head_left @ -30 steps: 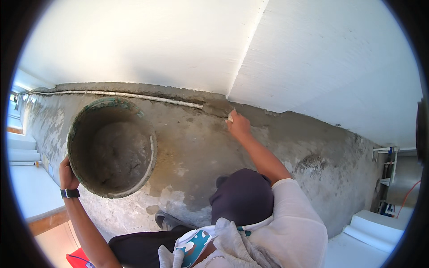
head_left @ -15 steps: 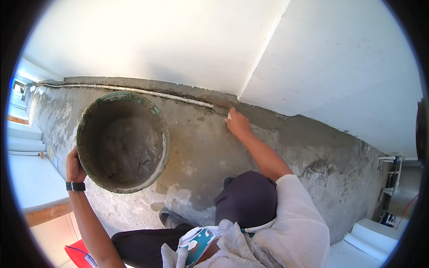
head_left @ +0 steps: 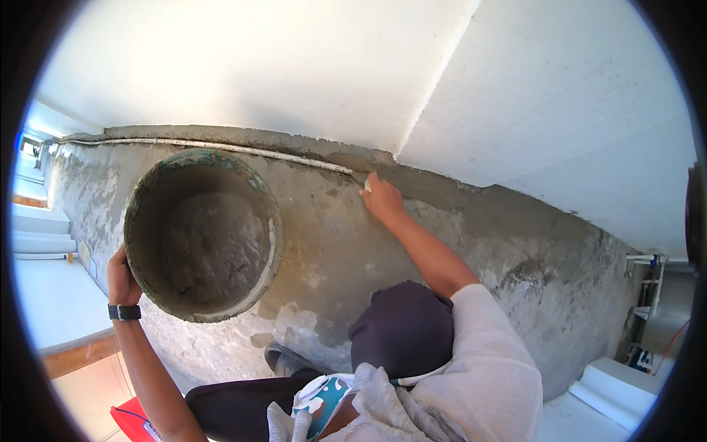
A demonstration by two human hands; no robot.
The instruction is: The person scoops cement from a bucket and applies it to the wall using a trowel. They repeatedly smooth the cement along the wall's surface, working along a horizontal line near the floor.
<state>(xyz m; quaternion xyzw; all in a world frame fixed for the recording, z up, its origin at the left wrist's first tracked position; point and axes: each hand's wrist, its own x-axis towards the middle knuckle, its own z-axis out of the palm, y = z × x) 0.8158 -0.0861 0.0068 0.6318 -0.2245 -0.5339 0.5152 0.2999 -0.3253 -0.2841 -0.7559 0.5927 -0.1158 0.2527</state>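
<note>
Bucket [head_left: 202, 236], round, mortar-crusted, green showing at the rim, is held up at the left side of the view with its mouth turned toward the camera. Left hand [head_left: 121, 276] grips it at the lower left rim, fingers wrapped on the outer wall, a black wristband [head_left: 124, 312] just below on the forearm. Inside looks caked with grey mortar; whether a fresh load sits in it is hard to tell. Judged: stiff-walled and rigid, likely heavy for a one-handed rim grip, gritty rather than slippery, not fragile; a firmer hold would be under the base or with the rim pinched hard, since the grip at one edge lets it tip.

Nearest the camera are the person's pale sleeve [head_left: 493, 361], dark knee [head_left: 401, 328] and a shoe [head_left: 283, 359] against the wall foot.

Right hand [head_left: 383, 197] is farther out, arm stretched, pressed to the grey plastered wall [head_left: 471, 243] just under the ceiling line, fingers curled on something small and pale; cannot tell what it is. Bucket lies well to the left of that hand and lower, apart from it, close in front of the wall.

A thin white pipe [head_left: 243, 149] runs along the wall top toward the right hand. Above is white ceiling [head_left: 294, 66].
</note>
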